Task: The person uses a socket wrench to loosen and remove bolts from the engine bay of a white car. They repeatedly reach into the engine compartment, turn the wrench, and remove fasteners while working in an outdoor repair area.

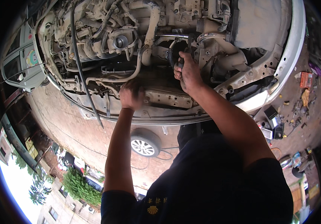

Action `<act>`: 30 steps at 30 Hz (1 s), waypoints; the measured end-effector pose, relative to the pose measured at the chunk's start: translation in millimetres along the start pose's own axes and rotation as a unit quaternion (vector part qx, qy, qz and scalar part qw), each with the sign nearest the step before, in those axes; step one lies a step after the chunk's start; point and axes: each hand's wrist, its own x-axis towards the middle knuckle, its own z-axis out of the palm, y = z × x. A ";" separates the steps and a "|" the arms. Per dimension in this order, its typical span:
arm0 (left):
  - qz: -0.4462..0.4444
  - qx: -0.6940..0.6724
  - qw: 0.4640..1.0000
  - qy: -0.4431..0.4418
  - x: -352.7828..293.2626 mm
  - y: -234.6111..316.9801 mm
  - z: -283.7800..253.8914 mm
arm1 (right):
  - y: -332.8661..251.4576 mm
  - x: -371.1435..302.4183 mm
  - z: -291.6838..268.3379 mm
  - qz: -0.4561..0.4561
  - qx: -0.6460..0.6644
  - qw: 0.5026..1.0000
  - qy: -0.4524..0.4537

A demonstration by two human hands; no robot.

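My right hand [187, 74] is closed around the dark handle of a ratchet wrench [190, 42] over the engine bay. From the wrench's head a long silver extension bar [171, 36] runs left, behind a dusty pipe [152, 30]. A black hose [173, 50] curves beside the handle. My left hand [131, 95], smeared by motion, is at the metal front crossmember [168, 98], near a bent dusty pipe [110, 79]. Its fingers are too blurred to make out.
A black rod [79, 59] slants across the left of the engine bay. The car's pale front edge [272, 95] curves around it. Behind me lies a wheel [144, 145] on the brick ground. Scattered parts and an orange box [306, 80] lie right; another vehicle [24, 67] stands left.
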 end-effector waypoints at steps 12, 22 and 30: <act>-0.007 -0.029 1.000 0.008 -7.7 -3.0 4.4 | 35.6 -89.0 17.4 0.009 0.068 0.995 0.079; -0.008 -0.066 0.994 0.088 11.6 13.0 8.5 | -3.4 -209.5 -20.1 0.021 0.028 0.999 0.003; -0.171 -0.179 0.960 0.128 146.9 54.1 117.1 | -41.5 -273.6 -73.6 -0.129 -0.120 0.984 0.002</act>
